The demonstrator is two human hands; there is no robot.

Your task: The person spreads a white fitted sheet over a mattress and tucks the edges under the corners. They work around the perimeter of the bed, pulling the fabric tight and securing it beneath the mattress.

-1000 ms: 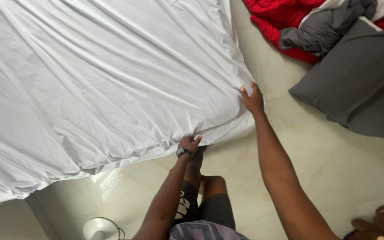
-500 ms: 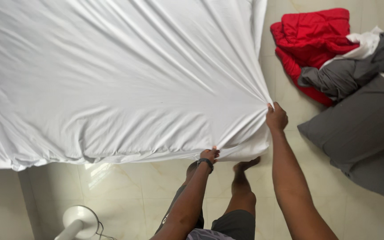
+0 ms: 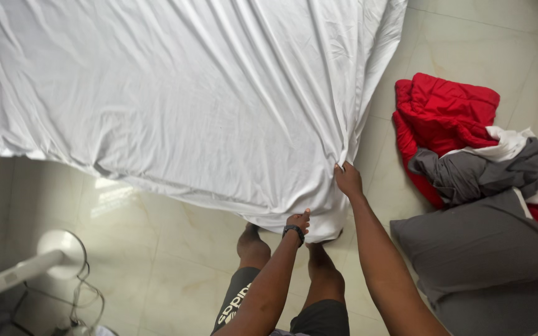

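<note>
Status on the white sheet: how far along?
Done: the white sheet is spread across the mattress, wrinkled. In hand: the right hand pinches the sheet at the near corner, and the left hand grips its hanging edge below. Left: that corner hangs loose; the red blanket and grey pillow lie on the floor.

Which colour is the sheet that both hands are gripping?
The sheet is plain white, clearest in the head view.

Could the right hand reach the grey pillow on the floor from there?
Probably yes. The right hand grips the white sheet at the bed corner, and the grey pillow lies close beside that arm with only bare floor between, though it must drop the sheet first.
</note>
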